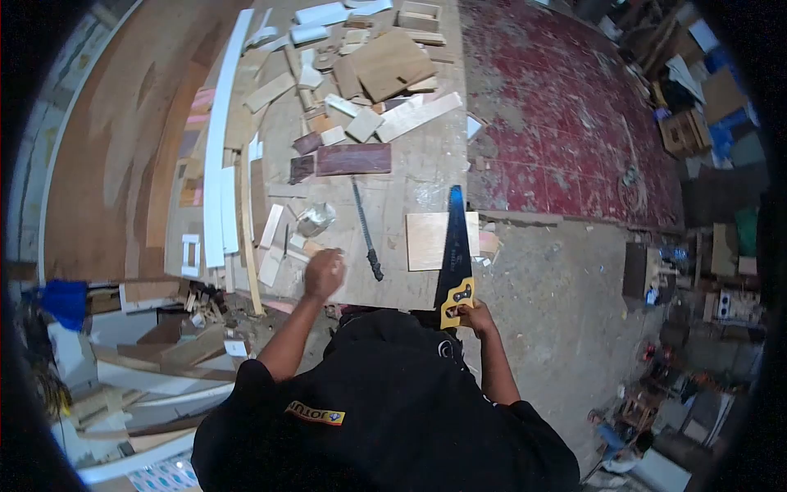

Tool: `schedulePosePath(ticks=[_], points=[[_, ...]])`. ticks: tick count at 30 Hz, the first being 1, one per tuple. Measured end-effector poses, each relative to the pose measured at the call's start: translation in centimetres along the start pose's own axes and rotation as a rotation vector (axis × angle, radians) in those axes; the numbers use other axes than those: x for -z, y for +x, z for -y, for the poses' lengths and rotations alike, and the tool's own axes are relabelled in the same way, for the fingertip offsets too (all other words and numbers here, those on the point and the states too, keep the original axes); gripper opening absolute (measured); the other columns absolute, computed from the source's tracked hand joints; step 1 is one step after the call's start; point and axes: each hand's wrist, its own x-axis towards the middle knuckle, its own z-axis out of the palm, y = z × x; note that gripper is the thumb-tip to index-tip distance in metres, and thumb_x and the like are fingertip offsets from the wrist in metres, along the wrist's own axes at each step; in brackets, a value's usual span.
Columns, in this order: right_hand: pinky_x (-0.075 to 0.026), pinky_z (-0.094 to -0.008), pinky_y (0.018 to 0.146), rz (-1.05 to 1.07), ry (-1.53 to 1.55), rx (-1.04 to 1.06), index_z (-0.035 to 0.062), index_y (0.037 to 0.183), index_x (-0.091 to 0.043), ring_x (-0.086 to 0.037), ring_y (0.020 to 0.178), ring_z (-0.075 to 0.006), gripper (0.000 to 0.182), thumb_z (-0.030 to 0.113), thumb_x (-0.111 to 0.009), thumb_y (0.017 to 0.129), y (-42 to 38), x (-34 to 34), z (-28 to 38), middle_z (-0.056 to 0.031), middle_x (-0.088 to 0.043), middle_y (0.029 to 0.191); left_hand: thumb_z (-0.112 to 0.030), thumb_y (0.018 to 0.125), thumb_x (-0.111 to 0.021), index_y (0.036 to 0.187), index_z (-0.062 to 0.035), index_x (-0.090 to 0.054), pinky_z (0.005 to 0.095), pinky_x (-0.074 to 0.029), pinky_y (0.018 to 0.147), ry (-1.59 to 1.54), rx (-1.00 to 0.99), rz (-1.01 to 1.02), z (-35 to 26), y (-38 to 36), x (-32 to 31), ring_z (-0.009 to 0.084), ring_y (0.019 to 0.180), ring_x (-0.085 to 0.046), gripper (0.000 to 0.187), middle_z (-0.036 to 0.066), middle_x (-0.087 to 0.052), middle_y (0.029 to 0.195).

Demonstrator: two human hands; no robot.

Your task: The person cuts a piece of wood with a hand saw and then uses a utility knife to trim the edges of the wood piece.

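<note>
My right hand [477, 315] grips the yellow handle of a hand saw [455, 246], whose dark blade points away from me along the right edge of the workbench [410, 156]. The blade lies against a light plywood square [428, 239] that overhangs that edge. My left hand [325, 273] rests closed on the bench near its front edge, beside small wood offcuts [275, 256]; whether it holds anything cannot be told. A thin dark saw blade or file [366, 231] lies between my hands.
Several planks, blocks and a dark reddish board [353, 159] litter the bench's far half. Long white strips [220, 139] run along its left side. Red patterned floor [566, 123] lies to the right, with clutter and boxes [697, 271] beyond. Scrap wood [164, 361] is piled at lower left.
</note>
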Motion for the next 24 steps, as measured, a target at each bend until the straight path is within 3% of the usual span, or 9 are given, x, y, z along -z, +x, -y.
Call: schedulePosePath(ticks=[3, 6, 8, 9, 12, 13, 17, 20, 24], points=[[-0.057, -0.0340, 0.080, -0.025, 0.279, 0.106, 0.0020, 0.114, -0.061, -0.070, 0.086, -0.0205, 0.019, 0.002, -0.052, 0.097, -1.0, 0.9, -0.9, -0.0090, -0.070, 0.096, -0.017, 0.085, -0.068, 0.115, -0.0056, -0.065, 0.0465, -0.048, 0.097, -0.066, -0.154, 0.263, -5.8, 3.5, -4.9, 0.0348, 0.109, -0.061, 0.032, 0.015, -0.065, 0.112], [-0.057, -0.0345, 0.078, -0.116, 0.373, 0.247, 0.0010, 0.116, -0.061, -0.071, 0.086, -0.0200, 0.020, 0.003, -0.052, 0.098, -2.7, 1.2, -0.3, -0.0080, -0.071, 0.095, -0.031, 0.084, -0.073, 0.136, -0.0052, -0.056, 0.0542, -0.039, 0.110, -0.079, -0.271, 0.433, -9.9, 7.0, -10.2, 0.0390, 0.133, -0.048, 0.060, 0.020, -0.054, 0.139], [-0.057, -0.0344, 0.078, -0.248, 0.377, 0.264, 0.0012, 0.116, -0.061, -0.071, 0.086, -0.0202, 0.021, 0.003, -0.054, 0.097, -3.9, 1.9, 0.6, -0.0081, -0.071, 0.096, -0.054, 0.076, -0.077, 0.158, -0.0077, -0.030, 0.0700, -0.020, 0.116, 0.200, -0.313, 0.535, -12.5, 9.1, -12.5, 0.0466, 0.151, -0.021, 0.105, 0.026, -0.026, 0.162], [-0.057, -0.0344, 0.078, -0.355, 0.366, 0.278, 0.0015, 0.117, -0.060, -0.071, 0.086, -0.0204, 0.022, 0.003, -0.055, 0.096, -4.3, 2.3, 1.2, -0.0082, -0.071, 0.096, -0.054, 0.076, -0.077, 0.158, -0.0077, -0.030, 0.0700, -0.020, 0.116, 0.192, -0.332, 0.542, -13.2, 10.2, -13.2, 0.0466, 0.151, -0.021, 0.105, 0.026, -0.026, 0.162], [-0.057, -0.0336, 0.074, -0.651, 0.259, 0.331, 0.0000, 0.128, -0.057, -0.069, 0.078, -0.0186, 0.039, -0.001, -0.057, 0.090, -4.3, 3.8, 2.3, -0.0086, -0.068, 0.096, -0.078, 0.051, -0.079, 0.165, -0.0090, -0.009, 0.0813, -0.006, 0.111, 0.307, -0.327, 0.662, -14.3, 12.7, -16.3, 0.0476, 0.155, -0.006, 0.150, 0.030, -0.008, 0.167], [-0.057, -0.0330, 0.072, -0.876, 0.158, 0.351, 0.0007, 0.134, -0.055, -0.068, 0.075, -0.0178, 0.047, -0.003, -0.058, 0.087, -4.2, 4.2, 3.1, -0.0086, -0.067, 0.095, -0.078, 0.051, -0.079, 0.165, -0.0090, -0.009, 0.0813, -0.006, 0.111, 0.300, -0.340, 0.671, -14.4, 13.2, -16.9, 0.0476, 0.155, -0.006, 0.150, 0.030, -0.008, 0.167], [-0.055, -0.0309, 0.069, -0.904, 0.189, 0.331, 0.0057, 0.142, -0.054, -0.064, 0.072, -0.0151, 0.059, -0.004, -0.059, 0.085, -1.8, 6.8, 2.9, -0.0073, -0.065, 0.094, -0.081, 0.045, -0.079, 0.164, -0.0089, -0.009, 0.0799, 0.001, 0.112, 0.285, -0.488, 0.748, -14.0, 14.8, -18.3, 0.0485, 0.155, -0.007, 0.156, 0.031, -0.009, 0.166], [-0.048, -0.0276, 0.059, -0.732, 0.000, 0.321, 0.0071, 0.125, -0.072, -0.059, 0.068, -0.0110, 0.042, 0.000, -0.061, 0.085, 2.0, 8.7, 1.4, -0.0043, -0.066, 0.087, -0.082, 0.044, -0.078, 0.164, -0.0093, -0.008, 0.0793, 0.001, 0.113, 0.298, -0.569, 0.788, -14.7, 15.7, -18.7, 0.0487, 0.155, -0.007, 0.158, 0.032, -0.010, 0.166], [-0.046, -0.0270, 0.059, -0.616, -0.078, 0.336, 0.0067, 0.122, -0.075, -0.056, 0.066, -0.0095, 0.035, 0.013, -0.069, 0.088, 6.6, 9.1, 2.3, -0.0038, -0.070, 0.085, -0.072, 0.047, -0.085, 0.165, -0.0106, -0.008, 0.0760, 0.000, 0.116, 0.308, -0.510, 0.827, -15.4, 15.6, -18.7, 0.0462, 0.156, -0.006, 0.154, 0.028, -0.009, 0.167]])
